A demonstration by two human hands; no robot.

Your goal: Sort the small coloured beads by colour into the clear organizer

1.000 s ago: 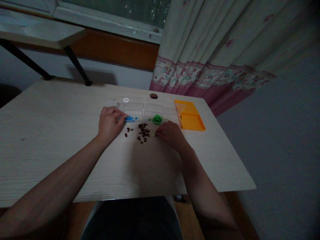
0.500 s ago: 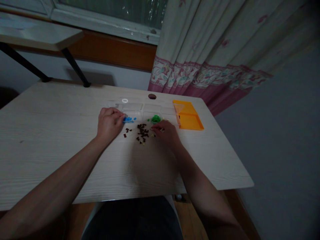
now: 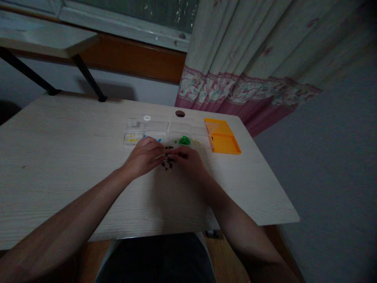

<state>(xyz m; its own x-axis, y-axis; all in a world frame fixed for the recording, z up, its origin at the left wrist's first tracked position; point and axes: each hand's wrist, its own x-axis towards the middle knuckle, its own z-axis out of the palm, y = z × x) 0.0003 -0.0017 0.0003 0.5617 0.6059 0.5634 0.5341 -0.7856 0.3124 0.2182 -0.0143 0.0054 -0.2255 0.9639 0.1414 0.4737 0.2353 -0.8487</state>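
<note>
My left hand (image 3: 145, 156) reaches over the left side of a loose heap of small dark brown pieces (image 3: 167, 166) on the table. My right hand (image 3: 191, 160) is at the heap's right side. The fingertips of both hands almost meet above it, thumb and fingers pressed together. Whatever they pinch is too small to make out. Just behind lies a clear plastic box with compartments (image 3: 169, 135). It holds yellow pieces (image 3: 131, 138) at left, blue pieces (image 3: 159, 140) partly covered by my left hand, green pieces (image 3: 184, 140) and pale pieces (image 3: 196, 142) at right.
An open orange case (image 3: 225, 143) lies to the right of the clear box. The pale wooden table (image 3: 88, 157) has a round cable hole (image 3: 180, 113) near its back edge. A raised shelf (image 3: 44, 37) on black legs stands at back left; a curtain (image 3: 224, 86) hangs behind.
My left hand has moved right from the blue pieces to the brown heap, uncovering the yellow pieces. My right hand has shifted left over the heap, towards the left fingertips.
</note>
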